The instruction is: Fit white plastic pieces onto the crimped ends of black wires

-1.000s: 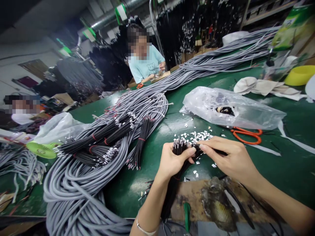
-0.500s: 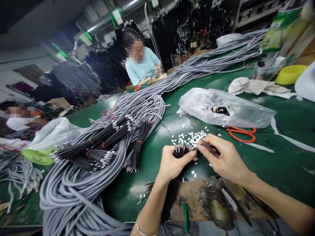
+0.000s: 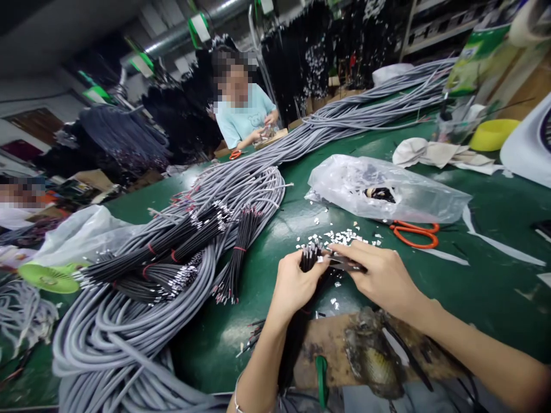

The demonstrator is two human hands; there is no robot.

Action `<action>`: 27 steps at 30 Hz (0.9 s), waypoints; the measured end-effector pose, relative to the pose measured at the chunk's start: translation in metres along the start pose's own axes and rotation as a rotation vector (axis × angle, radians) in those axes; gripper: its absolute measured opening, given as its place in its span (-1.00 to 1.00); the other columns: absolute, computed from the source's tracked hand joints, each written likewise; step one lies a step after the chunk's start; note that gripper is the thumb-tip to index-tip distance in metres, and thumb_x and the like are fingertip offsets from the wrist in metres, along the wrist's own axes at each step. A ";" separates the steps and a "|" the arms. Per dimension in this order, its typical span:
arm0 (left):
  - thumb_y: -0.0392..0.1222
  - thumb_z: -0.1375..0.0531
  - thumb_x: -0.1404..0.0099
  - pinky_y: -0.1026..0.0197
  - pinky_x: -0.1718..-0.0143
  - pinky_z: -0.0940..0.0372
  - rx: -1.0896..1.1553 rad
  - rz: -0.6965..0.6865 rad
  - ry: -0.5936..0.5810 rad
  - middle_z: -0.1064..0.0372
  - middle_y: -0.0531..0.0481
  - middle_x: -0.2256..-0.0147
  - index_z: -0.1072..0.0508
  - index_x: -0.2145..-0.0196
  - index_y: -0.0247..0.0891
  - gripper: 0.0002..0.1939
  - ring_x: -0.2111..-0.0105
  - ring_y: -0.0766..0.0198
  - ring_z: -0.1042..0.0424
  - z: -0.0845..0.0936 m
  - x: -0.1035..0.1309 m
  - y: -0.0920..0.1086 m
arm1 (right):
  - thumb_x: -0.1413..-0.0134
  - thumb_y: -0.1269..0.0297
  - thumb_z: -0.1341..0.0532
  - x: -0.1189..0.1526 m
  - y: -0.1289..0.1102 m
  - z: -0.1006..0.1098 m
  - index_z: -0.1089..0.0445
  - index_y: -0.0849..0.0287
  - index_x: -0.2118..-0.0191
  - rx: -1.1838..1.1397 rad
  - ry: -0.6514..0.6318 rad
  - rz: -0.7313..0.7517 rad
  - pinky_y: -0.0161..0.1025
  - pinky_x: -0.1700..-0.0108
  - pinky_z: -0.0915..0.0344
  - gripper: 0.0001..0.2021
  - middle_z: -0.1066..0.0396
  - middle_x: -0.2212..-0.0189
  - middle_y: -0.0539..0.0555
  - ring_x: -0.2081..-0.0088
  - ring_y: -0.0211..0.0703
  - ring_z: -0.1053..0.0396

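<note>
1. Left hand [image 3: 297, 284] is closed around a black wire bundle [image 3: 310, 261] in the near middle, gripping it just below the tips.
2. Tilted, the black wire bundle has its long axis running from near, beside the left forearm, toward the far side and slightly right; its pale tips point up and away.
3. Right hand [image 3: 374, 272], just to the right, pinches a slim dark tool [image 3: 348, 264] aimed left at the tips; whether it touches a wire cannot be told.
4. Across the green tabletop [image 3: 486, 241], left to right: coiled grey cables [image 3: 129, 338] bearing banded black bundles [image 3: 144, 264], a stained wooden board [image 3: 331, 332] at the near edge, white scraps [image 3: 344, 236], a clear plastic bag [image 3: 340, 183], orange-handled scissors [image 3: 415, 234] and a yellow bowl [image 3: 495, 136].
5. Beyond: one person [image 3: 15, 215] far left, another in a light-blue shirt [image 3: 247, 117] far middle, dark hanging cables [image 3: 295, 63] behind, shelves [image 3: 443, 28] far right.
</note>
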State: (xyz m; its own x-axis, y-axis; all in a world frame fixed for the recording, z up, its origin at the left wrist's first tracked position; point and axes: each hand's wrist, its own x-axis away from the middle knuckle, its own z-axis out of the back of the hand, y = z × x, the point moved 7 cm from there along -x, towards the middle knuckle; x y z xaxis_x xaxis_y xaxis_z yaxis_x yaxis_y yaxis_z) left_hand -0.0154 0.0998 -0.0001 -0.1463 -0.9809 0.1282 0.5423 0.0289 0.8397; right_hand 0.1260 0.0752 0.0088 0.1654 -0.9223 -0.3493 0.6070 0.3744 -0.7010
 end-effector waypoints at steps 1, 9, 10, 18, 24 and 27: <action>-0.12 -0.15 -0.17 0.33 0.47 -0.17 -0.030 -0.007 -0.030 -0.38 0.06 0.56 -0.46 0.43 -0.32 -0.80 0.52 0.32 -0.33 0.000 0.000 0.001 | 0.04 0.58 -0.11 -0.001 0.005 -0.007 -0.41 0.13 0.14 0.115 -0.082 -0.034 -0.24 0.37 -0.27 -0.66 -0.44 0.35 0.05 0.36 -0.11 -0.40; -0.16 -0.18 -0.13 0.36 0.52 -0.19 0.131 0.066 -0.020 -0.36 0.03 0.62 -0.35 0.53 -0.33 -0.81 0.59 0.33 -0.34 0.002 0.002 0.004 | -0.02 0.45 -0.13 -0.006 0.012 -0.002 -0.47 0.17 0.17 -0.120 -0.011 -0.161 -0.25 0.23 -0.38 -0.74 -0.51 0.26 0.04 0.26 -0.12 -0.46; -0.16 -0.20 -0.11 0.37 0.55 -0.17 0.167 0.067 -0.008 -0.34 0.05 0.64 -0.35 0.53 -0.34 -0.81 0.62 0.36 -0.32 0.003 0.003 0.005 | -0.02 0.43 -0.14 -0.006 0.009 0.001 -0.47 0.17 0.17 -0.199 0.019 -0.157 -0.28 0.24 -0.39 -0.75 -0.51 0.26 0.03 0.27 -0.14 -0.46; -0.12 -0.22 -0.11 0.37 0.59 -0.17 0.163 0.050 -0.084 -0.36 0.00 0.67 -0.38 0.66 -0.35 -0.70 0.66 0.36 -0.31 0.000 0.009 0.010 | 0.01 0.46 -0.17 -0.004 0.004 0.001 -0.47 0.15 0.16 -0.306 0.032 -0.093 -0.24 0.18 -0.41 -0.73 -0.50 0.23 0.04 0.24 -0.13 -0.47; -0.13 -0.21 -0.11 0.33 0.55 -0.22 0.101 0.065 -0.028 -0.42 -0.06 0.62 -0.45 0.57 -0.38 -0.76 0.60 0.28 -0.38 0.002 0.010 0.009 | 0.05 0.42 -0.23 -0.005 0.012 0.002 -0.51 0.12 0.25 -0.178 0.053 -0.172 -0.23 0.32 -0.43 -0.80 -0.52 0.35 0.02 0.36 -0.08 -0.48; -0.14 -0.24 -0.07 0.34 0.57 -0.22 0.130 0.081 0.045 -0.40 -0.02 0.64 -0.44 0.52 -0.38 -0.79 0.63 0.30 -0.36 0.006 0.010 0.009 | 0.04 0.37 -0.24 -0.005 0.007 0.009 -0.50 0.17 0.21 -0.309 0.116 -0.191 -0.29 0.40 -0.42 -0.78 -0.52 0.35 0.03 0.43 -0.14 -0.47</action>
State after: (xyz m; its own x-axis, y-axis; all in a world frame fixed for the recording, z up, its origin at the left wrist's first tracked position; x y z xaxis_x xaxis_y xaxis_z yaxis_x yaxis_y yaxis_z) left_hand -0.0165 0.0913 0.0121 -0.0679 -0.9819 0.1766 0.4385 0.1297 0.8893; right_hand 0.1366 0.0816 0.0111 -0.0282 -0.9678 -0.2502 0.3523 0.2246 -0.9085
